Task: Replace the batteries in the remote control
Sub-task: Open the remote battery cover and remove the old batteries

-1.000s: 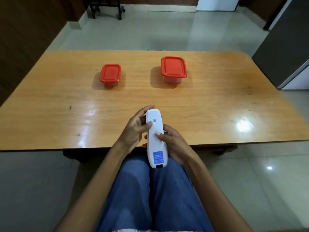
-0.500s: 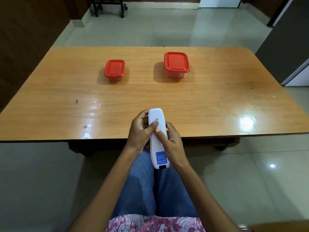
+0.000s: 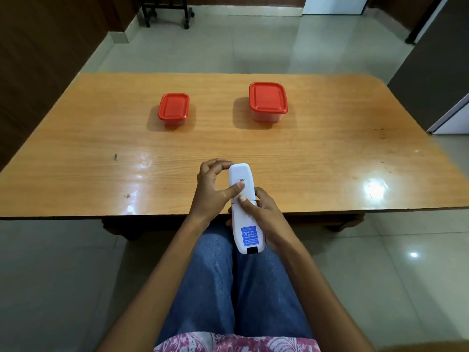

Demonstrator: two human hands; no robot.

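I hold a white remote control [image 3: 245,217] back side up, over the near edge of the wooden table [image 3: 317,158] and my lap. A blue label sits near its lower end. My left hand [image 3: 212,190] grips the upper part, its thumb pressed on the battery cover. My right hand [image 3: 262,213] holds the middle from the right, thumb on the back just below the left thumb. A seam shows across the back where the thumbs meet. No batteries are visible.
Two closed containers with red lids stand on the far half of the table: a small container [image 3: 174,109] to the left and a larger container [image 3: 268,100] to the right. A grey cabinet [image 3: 431,72] stands off the table's right end.
The camera view has tilted down a little more. Both thumbs have shifted on the remote's back, and the upper cover section looks slid slightly away from the lower body.
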